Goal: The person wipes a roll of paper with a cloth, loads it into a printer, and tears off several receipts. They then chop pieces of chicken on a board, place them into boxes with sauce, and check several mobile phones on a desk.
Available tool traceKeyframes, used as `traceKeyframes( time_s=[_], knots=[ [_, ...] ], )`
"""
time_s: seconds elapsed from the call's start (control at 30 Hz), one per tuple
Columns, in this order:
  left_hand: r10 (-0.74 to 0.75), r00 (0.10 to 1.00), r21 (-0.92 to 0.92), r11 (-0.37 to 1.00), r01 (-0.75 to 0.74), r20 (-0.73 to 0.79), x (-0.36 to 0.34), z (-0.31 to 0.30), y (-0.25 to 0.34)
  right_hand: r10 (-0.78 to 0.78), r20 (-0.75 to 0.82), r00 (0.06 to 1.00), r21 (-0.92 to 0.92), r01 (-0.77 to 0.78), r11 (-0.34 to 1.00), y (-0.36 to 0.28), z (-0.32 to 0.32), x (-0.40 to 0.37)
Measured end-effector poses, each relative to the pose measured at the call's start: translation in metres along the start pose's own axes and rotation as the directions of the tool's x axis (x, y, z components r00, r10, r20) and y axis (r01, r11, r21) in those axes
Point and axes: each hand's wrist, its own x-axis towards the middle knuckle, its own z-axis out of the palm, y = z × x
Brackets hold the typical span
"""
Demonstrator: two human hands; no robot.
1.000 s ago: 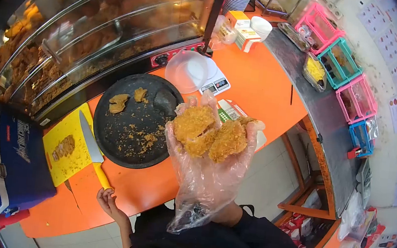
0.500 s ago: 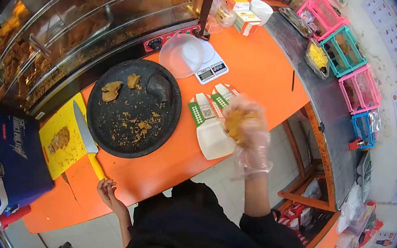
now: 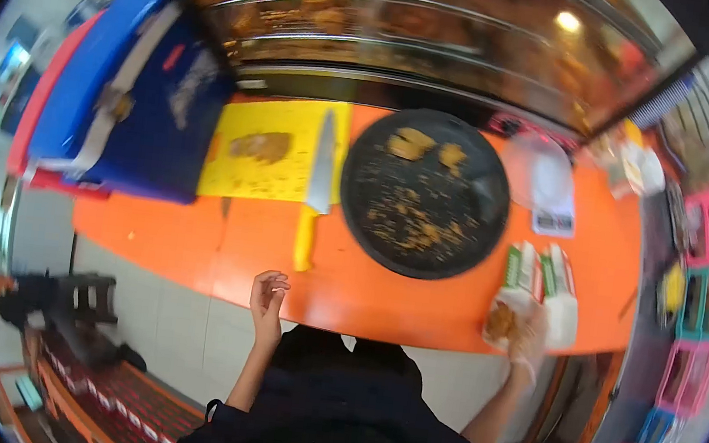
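Observation:
My right hand (image 3: 528, 331), in a clear plastic glove and somewhat blurred, is at the left of two open paper boxes. Its fingers are closed around the right side of a piece of fried chicken (image 3: 501, 320), which sits inside that box (image 3: 516, 279). Beside it stands the second paper box (image 3: 564, 320), partly behind the hand. My bare left hand (image 3: 269, 293) is held at the table's front edge with fingers loosely bent and apart, holding nothing. Just above it lies the yellow handle of a large knife (image 3: 321, 174), its blade resting along a yellow cutting board (image 3: 266, 190).
A round black tray (image 3: 362, 231) holds two fried pieces and crumbs. Behind it stands a glass display cabinet (image 3: 392, 46). A blue cooler box (image 3: 152, 120) is at left, a kitchen scale (image 3: 554, 222) and plastic bowl (image 3: 523, 158) at right. Another person (image 3: 35, 299) sits at lower left.
My right hand has lowered the fried chicken into the left paper box. My left hand stays empty near the knife handle. The camera view has turned left, bringing the seated person into view.

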Motion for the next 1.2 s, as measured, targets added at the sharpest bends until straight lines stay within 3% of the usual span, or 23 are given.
traceKeyframes(
  time_s=[0.03,0.07,0.1,0.13,0.2,0.27,0.3,0.33,0.43,0.5,0.53,0.6,0.77,0.83,0.87,0.93,0.97,1.03,1.07,1.1,1.13,1.17,1.2],
  knots=[
    [0.006,0.999,0.010,1.000,-0.005,-0.048,0.001,-0.014,0.003,0.185,0.056,0.981,0.309,-0.193,0.931,-0.027,0.006,-0.004],
    [-0.014,0.989,0.016,1.000,0.017,-0.147,0.002,-0.028,0.000,0.137,0.033,0.990,0.199,-0.140,0.970,-0.070,0.025,-0.022],
    [-0.036,0.971,0.018,0.999,0.041,-0.235,0.004,-0.040,-0.005,-0.206,0.006,0.979,-0.079,0.206,0.975,-0.078,0.052,-0.025],
    [-0.029,0.966,0.013,0.999,0.033,-0.256,0.009,-0.053,-0.009,-0.525,0.061,0.849,-0.340,0.512,0.789,-0.086,0.081,-0.029],
    [-0.053,0.920,-0.034,0.998,0.044,-0.387,0.012,-0.075,-0.016,-0.598,0.339,0.726,-0.308,0.686,0.659,-0.121,0.161,-0.040],
    [-0.051,0.915,-0.053,0.998,0.032,-0.401,0.016,-0.094,-0.017,-0.446,0.608,0.657,0.022,0.547,0.837,-0.122,0.259,-0.053],
    [-0.052,0.913,-0.064,0.998,0.028,-0.404,0.018,-0.104,-0.017,-0.401,0.745,0.533,0.088,0.517,0.852,-0.105,0.316,-0.049],
    [-0.047,0.909,-0.067,0.998,0.021,-0.414,0.019,-0.112,-0.017,-0.499,0.737,0.456,-0.010,0.745,0.666,-0.112,0.357,-0.058],
    [-0.068,0.888,-0.128,0.992,0.011,-0.456,0.015,-0.141,-0.020,-0.517,0.652,0.555,-0.203,0.785,0.586,-0.106,0.471,-0.066],
    [-0.118,0.855,-0.127,0.990,0.062,-0.505,0.007,-0.163,-0.029,-0.200,0.583,0.787,-0.571,0.573,0.588,-0.119,0.513,-0.074],
    [-0.113,0.857,-0.132,0.990,0.053,-0.503,0.002,-0.172,-0.031,-0.210,0.580,0.787,-0.570,0.576,0.587,-0.121,0.528,-0.076],
    [-0.278,0.721,-0.284,0.952,0.117,-0.635,-0.005,-0.187,-0.032,-0.096,0.551,0.829,-0.704,0.524,0.479,-0.114,0.551,-0.077],
    [-0.352,0.653,-0.332,0.930,0.160,-0.671,0.005,-0.211,-0.033,-0.312,0.496,0.810,-0.655,0.585,0.478,-0.084,0.565,-0.073],
    [-0.349,0.678,-0.345,0.927,0.148,-0.647,0.019,-0.214,-0.030,-0.534,0.532,0.657,-0.526,0.751,0.400,-0.070,0.554,-0.062],
    [-0.344,0.700,-0.359,0.924,0.133,-0.626,0.027,-0.214,-0.029,-0.532,0.521,0.667,-0.538,0.741,0.403,-0.062,0.547,-0.052],
    [-0.349,0.730,-0.381,0.915,0.131,-0.588,0.040,-0.211,-0.028,-0.585,0.693,0.422,-0.350,0.906,0.239,-0.047,0.529,-0.033],
    [-0.353,0.730,-0.401,0.908,0.117,-0.585,0.047,-0.209,-0.028,-0.582,0.685,0.438,-0.371,0.897,0.240,-0.046,0.520,-0.031],
    [-0.365,0.743,-0.431,0.895,0.115,-0.561,0.056,-0.201,-0.027,-0.572,0.600,0.559,-0.219,0.803,0.555,-0.046,0.499,-0.024],
    [-0.319,0.784,-0.427,0.901,0.077,-0.533,0.060,-0.197,-0.026,-0.576,0.585,0.571,-0.237,0.799,0.552,-0.051,0.491,-0.022],
    [-0.271,0.821,-0.424,0.905,0.039,-0.502,0.064,-0.192,-0.023,-0.420,0.534,0.733,0.111,0.432,0.895,-0.059,0.483,-0.025],
    [-0.275,0.833,-0.432,0.901,0.048,-0.480,0.068,-0.187,-0.021,-0.214,0.561,0.800,0.449,-0.076,0.890,-0.067,0.472,-0.026],
    [-0.239,0.863,-0.424,0.905,0.033,-0.444,0.072,-0.182,-0.018,-0.213,0.539,0.815,0.453,-0.067,0.889,-0.082,0.456,-0.031],
    [-0.200,0.892,-0.416,0.909,0.015,-0.405,0.074,-0.177,-0.014,-0.164,0.631,0.758,0.694,-0.456,0.557,-0.107,0.437,-0.038]
  ],
)
